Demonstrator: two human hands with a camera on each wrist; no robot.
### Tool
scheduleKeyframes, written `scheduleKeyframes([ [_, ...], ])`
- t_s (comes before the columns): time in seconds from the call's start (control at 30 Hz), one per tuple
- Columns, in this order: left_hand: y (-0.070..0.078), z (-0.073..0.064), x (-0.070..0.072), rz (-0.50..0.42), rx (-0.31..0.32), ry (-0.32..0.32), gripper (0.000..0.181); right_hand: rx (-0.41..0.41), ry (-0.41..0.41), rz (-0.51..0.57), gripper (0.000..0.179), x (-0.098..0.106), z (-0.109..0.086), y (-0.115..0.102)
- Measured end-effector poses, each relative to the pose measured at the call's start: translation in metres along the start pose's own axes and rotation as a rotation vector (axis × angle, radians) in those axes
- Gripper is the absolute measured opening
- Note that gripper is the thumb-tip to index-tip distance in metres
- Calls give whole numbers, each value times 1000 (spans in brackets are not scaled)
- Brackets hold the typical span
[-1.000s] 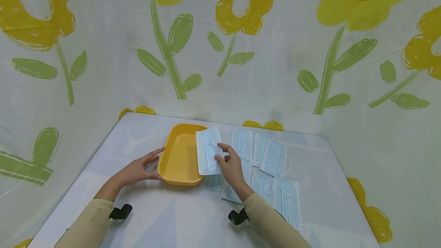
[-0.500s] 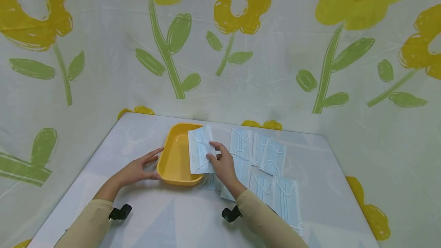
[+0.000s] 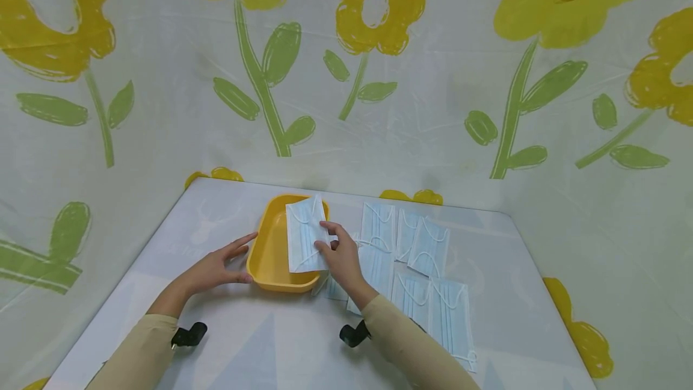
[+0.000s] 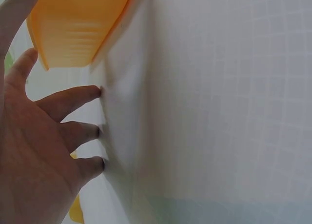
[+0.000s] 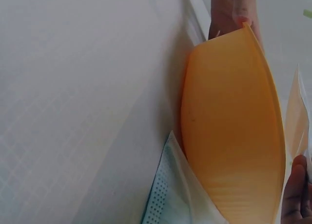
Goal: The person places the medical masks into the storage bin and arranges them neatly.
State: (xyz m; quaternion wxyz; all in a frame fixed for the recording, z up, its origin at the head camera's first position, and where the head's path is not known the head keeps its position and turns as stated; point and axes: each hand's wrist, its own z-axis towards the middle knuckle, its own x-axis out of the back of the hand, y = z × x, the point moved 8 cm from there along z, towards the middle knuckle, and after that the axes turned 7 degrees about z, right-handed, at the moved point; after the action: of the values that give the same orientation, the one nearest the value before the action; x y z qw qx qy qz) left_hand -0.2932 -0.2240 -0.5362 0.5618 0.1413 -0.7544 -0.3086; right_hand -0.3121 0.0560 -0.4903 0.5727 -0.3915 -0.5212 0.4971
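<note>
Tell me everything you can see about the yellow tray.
The tray is yellow-orange and looks like smooth plastic: a rounded rectangle with a flat floor, raised walls and a thin rim. It sits upright on the table, longer from near to far. The left hand touches its left rim. One mask, held above by the right hand, hides part of the inside.

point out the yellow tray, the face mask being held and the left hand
Yellow tray (image 3: 272, 254): head view, on the bare inner floor.
Held face mask (image 3: 304, 236): head view, on the pleated middle.
Left hand (image 4: 39, 143): left wrist view, on the palm.
</note>
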Motion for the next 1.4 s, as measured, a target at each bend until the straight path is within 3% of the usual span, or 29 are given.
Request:
scheduleKeyframes([
  [0.5, 3, -2, 1, 5, 3, -2, 104, -65, -19, -1, 46, -21, 6, -2],
  [1.4, 2, -1, 0, -8, 10, -2, 104, -77, -78, -192, 50, -55, 9, -14],
])
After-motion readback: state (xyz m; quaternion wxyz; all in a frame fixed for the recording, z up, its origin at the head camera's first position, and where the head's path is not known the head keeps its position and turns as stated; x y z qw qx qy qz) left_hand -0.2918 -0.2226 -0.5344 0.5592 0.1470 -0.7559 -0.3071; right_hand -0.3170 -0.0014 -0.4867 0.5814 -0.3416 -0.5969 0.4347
